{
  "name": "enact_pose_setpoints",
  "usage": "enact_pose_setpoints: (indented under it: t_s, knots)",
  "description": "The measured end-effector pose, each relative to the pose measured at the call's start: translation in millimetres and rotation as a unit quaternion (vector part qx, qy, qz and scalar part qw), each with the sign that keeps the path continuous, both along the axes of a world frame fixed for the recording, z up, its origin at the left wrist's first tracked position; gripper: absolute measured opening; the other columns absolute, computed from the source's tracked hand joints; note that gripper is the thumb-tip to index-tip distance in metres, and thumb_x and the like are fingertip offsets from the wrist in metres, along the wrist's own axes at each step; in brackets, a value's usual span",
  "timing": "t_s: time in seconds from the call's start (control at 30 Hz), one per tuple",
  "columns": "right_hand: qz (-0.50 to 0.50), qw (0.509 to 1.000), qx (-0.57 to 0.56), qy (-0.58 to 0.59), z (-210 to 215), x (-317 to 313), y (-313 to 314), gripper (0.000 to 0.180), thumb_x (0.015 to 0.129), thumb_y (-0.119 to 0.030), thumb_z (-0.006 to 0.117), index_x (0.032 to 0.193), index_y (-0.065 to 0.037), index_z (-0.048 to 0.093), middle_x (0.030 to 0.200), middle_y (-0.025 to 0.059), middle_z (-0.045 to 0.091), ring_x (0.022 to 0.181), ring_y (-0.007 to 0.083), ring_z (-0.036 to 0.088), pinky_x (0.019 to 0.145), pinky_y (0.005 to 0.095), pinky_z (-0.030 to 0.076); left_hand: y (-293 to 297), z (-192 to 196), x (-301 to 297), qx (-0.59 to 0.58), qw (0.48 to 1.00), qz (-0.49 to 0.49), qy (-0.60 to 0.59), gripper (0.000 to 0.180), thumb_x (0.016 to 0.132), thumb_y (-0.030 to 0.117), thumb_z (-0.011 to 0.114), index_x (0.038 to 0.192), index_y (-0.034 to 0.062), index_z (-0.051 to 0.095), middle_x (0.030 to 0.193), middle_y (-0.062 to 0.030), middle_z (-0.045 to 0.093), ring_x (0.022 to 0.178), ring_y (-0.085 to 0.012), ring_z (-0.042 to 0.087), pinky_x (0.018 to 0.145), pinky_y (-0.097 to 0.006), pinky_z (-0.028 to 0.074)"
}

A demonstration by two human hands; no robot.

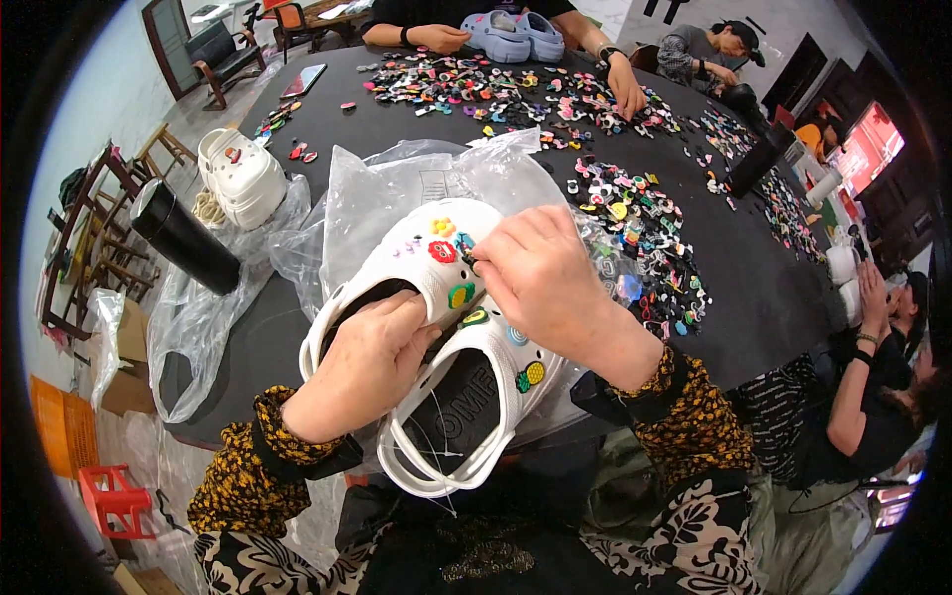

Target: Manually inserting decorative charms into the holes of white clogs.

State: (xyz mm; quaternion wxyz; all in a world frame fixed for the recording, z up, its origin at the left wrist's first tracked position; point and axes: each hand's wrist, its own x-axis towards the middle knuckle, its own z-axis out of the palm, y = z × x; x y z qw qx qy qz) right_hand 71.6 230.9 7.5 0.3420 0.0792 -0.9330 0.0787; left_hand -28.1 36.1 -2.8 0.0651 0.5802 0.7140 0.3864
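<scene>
A pair of white clogs lies in front of me, tied together with a thin clear string. My left hand (365,365) holds the left clog (382,266), its fingers reaching inside the foot opening. On that clog's toe sit several charms, among them a red round charm (442,252) and a yellow flower-like one (442,227). My right hand (545,283) pinches a small teal-and-dark shoe charm (464,244) against the toe; the fingers partly cover it. The right clog (496,436) bears a pineapple charm (532,376) and an avocado charm (475,316).
Clear plastic bags (397,178) lie beneath and behind the clogs. A black bottle (184,238) and another white clog pair (241,183) stand at left. Loose charms (635,233) cover the table's right and far parts. A person opposite has grey-blue clogs (511,38); others sit at right.
</scene>
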Motion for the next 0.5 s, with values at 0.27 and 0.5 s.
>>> enact_pose_setpoints:
  t_s: [0.27,0.5]
  knots:
    - [-0.003,1.0,0.02,0.007,1.2,1.4,-3.6,0.008,0.078,-0.011,0.065,0.08,-0.005,0.062,0.081,0.0081,0.058,0.086,0.0253,0.056,0.086,0.0394,0.039,-1.3,2.9,-1.2,-0.005,1.0,-0.007,-0.019,0.01,0.086,0.002,0.06,0.085,-0.0047,0.053,0.084,-0.0212,0.059,0.077,-0.0407,0.058,0.066,-0.044,0.046]
    - [-0.008,0.999,0.044,0.003,0.7,1.8,-9.1,0.006,0.076,-0.01,0.063,0.077,-0.005,0.06,0.08,0.0079,0.057,0.084,0.025,0.056,0.086,0.0397,0.039,-1.4,0.9,-4.6,-0.003,1.0,-0.004,-0.017,0.01,0.085,0.003,0.061,0.085,-0.0046,0.054,0.085,-0.0208,0.06,0.078,-0.04,0.059,0.067,-0.043,0.047]
